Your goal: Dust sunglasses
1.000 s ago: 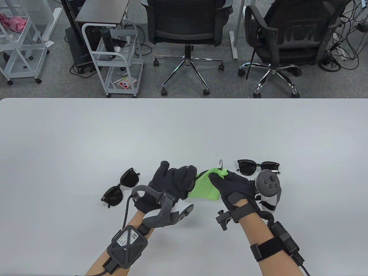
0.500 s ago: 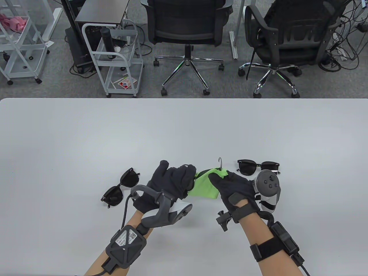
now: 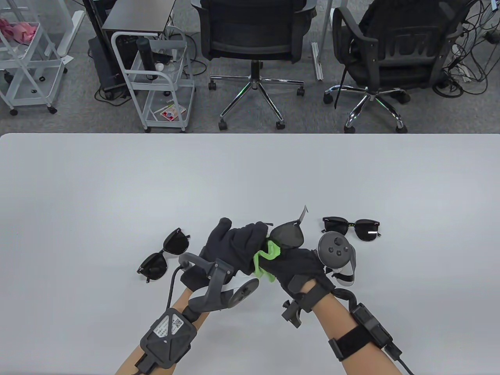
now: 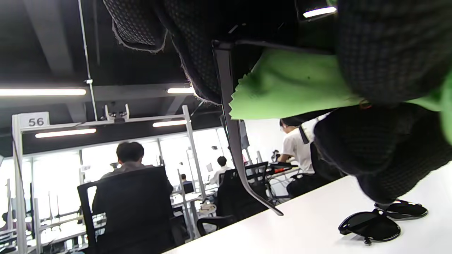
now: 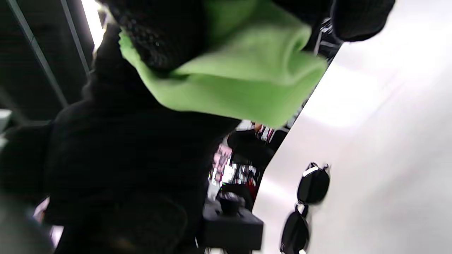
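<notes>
Three pairs of sunglasses are present: one pair (image 3: 163,256) lies on the desk (image 3: 250,175) at the left, a second, the held pair (image 3: 288,235), is raised at centre, and a third pair (image 3: 351,227) lies at the right. The left hand (image 3: 233,250) grips the held pair by its frame, while the right hand (image 3: 295,265) is closed on the green cloth (image 3: 265,258) just beneath the exposed lens. Judgement: dusting is mid-course on the centre pair; whether either resting pair is already done cannot be told.
</notes>
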A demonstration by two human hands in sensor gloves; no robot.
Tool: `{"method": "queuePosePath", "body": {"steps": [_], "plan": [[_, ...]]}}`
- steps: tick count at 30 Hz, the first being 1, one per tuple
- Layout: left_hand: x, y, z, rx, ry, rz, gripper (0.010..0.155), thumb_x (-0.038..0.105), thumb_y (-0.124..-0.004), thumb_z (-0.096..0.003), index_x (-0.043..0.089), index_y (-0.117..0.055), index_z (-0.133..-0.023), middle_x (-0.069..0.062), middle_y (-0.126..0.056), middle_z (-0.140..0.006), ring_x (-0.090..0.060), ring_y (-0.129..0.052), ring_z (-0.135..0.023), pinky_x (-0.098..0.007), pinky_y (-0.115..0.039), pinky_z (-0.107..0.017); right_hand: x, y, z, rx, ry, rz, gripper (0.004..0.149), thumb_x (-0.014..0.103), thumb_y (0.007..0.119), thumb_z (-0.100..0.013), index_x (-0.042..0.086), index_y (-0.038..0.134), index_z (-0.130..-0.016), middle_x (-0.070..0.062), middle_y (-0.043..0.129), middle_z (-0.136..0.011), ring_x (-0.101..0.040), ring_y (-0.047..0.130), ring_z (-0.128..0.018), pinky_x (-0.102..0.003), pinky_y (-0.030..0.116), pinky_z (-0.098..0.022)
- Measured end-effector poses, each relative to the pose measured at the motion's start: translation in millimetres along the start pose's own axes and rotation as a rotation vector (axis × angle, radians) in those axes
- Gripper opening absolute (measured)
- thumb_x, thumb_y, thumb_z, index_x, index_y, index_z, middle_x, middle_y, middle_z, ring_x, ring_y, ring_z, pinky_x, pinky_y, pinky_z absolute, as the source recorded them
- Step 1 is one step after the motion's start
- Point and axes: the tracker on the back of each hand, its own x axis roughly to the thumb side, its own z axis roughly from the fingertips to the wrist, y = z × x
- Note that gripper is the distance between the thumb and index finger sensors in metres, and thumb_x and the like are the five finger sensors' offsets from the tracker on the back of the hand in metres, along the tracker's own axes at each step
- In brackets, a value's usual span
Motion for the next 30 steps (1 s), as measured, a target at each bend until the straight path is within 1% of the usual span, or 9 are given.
{"method": "queuePosePath", "body": {"steps": [2, 5, 8, 10, 15, 19, 23, 26, 30], "plan": [[3.9, 0.3, -1.0, -0.004, -0.004, 0.006, 0.099, 0.069, -0.089, -0.0193, 0.034, -0.052, -0.104, 0.016, -0.077, -0.096, -0.001, -0.101, -0.07, -0.042, -0.071, -0.075, -2.5, 0.9, 2.9, -0.06, 0.038, -0.085, 0.046, 0.034, 0.091, -0.043, 0.011, 0.086, -0.082, -0.007, 0.098, -0.08, -0.035, 0.099, -0.071, -0.064, 0.069, -0.059], [9.6, 0.6, -2.3, -0.01, -0.013, 0.01, 0.1, 0.068, -0.091, -0.0191, 0.033, -0.052, -0.104, 0.015, -0.078, -0.095, 0.001, -0.102, -0.068, -0.042, -0.072, -0.074, -2.4, -4.5, 3.3, -0.127, 0.017, 0.009, 0.042, 0.041, 0.093, -0.041, 0.015, 0.091, -0.073, -0.002, 0.102, -0.068, -0.029, 0.104, -0.061, -0.062, 0.071, -0.058], [7.9, 1.0, -4.3, -0.024, -0.005, 0.044, 0.1, 0.065, -0.093, -0.0191, 0.032, -0.052, -0.104, 0.015, -0.078, -0.096, 0.001, -0.102, -0.066, -0.042, -0.073, -0.074, -3.8, -6.8, 2.2, -0.109, 0.002, -0.015, 0.041, 0.043, 0.089, -0.043, 0.014, 0.092, -0.072, -0.002, 0.103, -0.068, -0.029, 0.104, -0.061, -0.062, 0.071, -0.058], [5.5, 0.8, -4.5, -0.036, -0.005, 0.055, 0.1, 0.062, -0.095, -0.0198, 0.031, -0.051, -0.105, 0.014, -0.077, -0.097, 0.001, -0.102, -0.067, -0.042, -0.073, -0.074, -5.8, -5.9, 1.1, -0.081, 0.007, -0.046, 0.043, 0.041, 0.084, -0.044, 0.013, 0.091, -0.076, -0.004, 0.102, -0.072, -0.03, 0.103, -0.065, -0.062, 0.071, -0.059], [4.5, -1.1, -2.7, -0.055, -0.03, 0.019, 0.099, 0.054, -0.097, -0.0219, 0.031, -0.05, -0.106, 0.013, -0.076, -0.099, 0.001, -0.104, -0.069, -0.042, -0.073, -0.074, -12.7, -3.8, -1.7, 0.008, 0.048, -0.124, 0.044, 0.031, 0.086, -0.044, 0.013, 0.085, -0.084, -0.005, 0.096, -0.083, -0.034, 0.098, -0.075, -0.064, 0.069, -0.059], [8.4, 0.3, -4.1, -0.052, -0.027, 0.046, 0.099, 0.056, -0.097, -0.0218, 0.028, -0.052, -0.105, 0.012, -0.077, -0.098, 0.002, -0.105, -0.065, -0.042, -0.073, -0.074, -7.8, -6.4, -1.9, -0.066, 0.033, -0.028, 0.041, 0.031, 0.094, -0.039, 0.015, 0.088, -0.076, -0.002, 0.1, -0.072, -0.029, 0.102, -0.065, -0.062, 0.071, -0.059], [7.0, 2.4, -5.3, -0.048, -0.009, 0.092, 0.099, 0.058, -0.096, -0.0208, 0.029, -0.053, -0.105, 0.013, -0.078, -0.097, 0.004, -0.105, -0.063, -0.041, -0.074, -0.074, -5.8, -8.3, -0.7, -0.116, 0.009, -0.024, 0.04, 0.042, 0.094, -0.04, 0.015, 0.092, -0.07, -0.001, 0.103, -0.064, -0.027, 0.105, -0.058, -0.06, 0.072, -0.058], [5.0, 2.4, -5.6, -0.046, -0.007, 0.086, 0.099, 0.058, -0.096, -0.0207, 0.03, -0.052, -0.105, 0.014, -0.078, -0.097, 0.005, -0.105, -0.063, -0.041, -0.074, -0.074, -8.4, -7.1, -0.3, -0.091, -0.004, -0.068, 0.043, 0.044, 0.084, -0.044, 0.014, 0.091, -0.074, -0.003, 0.101, -0.069, -0.029, 0.102, -0.062, -0.061, 0.07, -0.06], [1.4, 1.0, -3.2, -0.046, -0.013, 0.062, 0.098, 0.058, -0.097, -0.0203, 0.032, -0.053, -0.104, 0.014, -0.077, -0.098, 0.004, -0.105, -0.063, -0.041, -0.074, -0.074, -16.0, -2.8, -2.5, 0.053, 0.034, -0.203, 0.046, 0.034, 0.081, -0.046, 0.012, 0.083, -0.086, -0.007, 0.094, -0.084, -0.036, 0.094, -0.077, -0.066, 0.065, -0.061]]}}
